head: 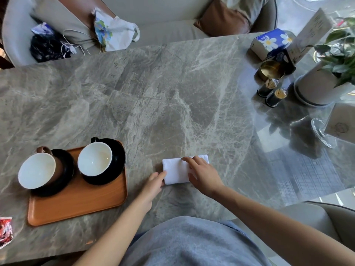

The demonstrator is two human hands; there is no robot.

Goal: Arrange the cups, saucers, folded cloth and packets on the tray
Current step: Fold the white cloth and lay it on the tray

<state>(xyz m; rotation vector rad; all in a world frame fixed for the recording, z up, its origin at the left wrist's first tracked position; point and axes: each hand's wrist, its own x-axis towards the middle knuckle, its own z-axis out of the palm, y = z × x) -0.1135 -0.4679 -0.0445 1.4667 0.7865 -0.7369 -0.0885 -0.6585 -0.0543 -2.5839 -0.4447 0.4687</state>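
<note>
A folded white cloth [175, 170] lies on the marble table, right of an orange-brown tray [76, 205]. My right hand [203, 174] rests flat on the cloth's right part, fingers spread. My left hand [153, 186] touches the cloth's lower left corner with its fingertips. On the tray stand a brown cup [38, 169] on a black saucer [65, 177] and a black cup [95, 159] on a second black saucer [117, 160], both cups white inside. A red packet [5, 231] lies at the table's left edge, below the tray.
At the far right stand a tissue box [272, 42], a brass bowl [270, 70], two toothpick jars [271, 92], a potted plant [324, 81], a menu card and a glass stand [322, 135]. A sofa with bags lies beyond the table's far edge.
</note>
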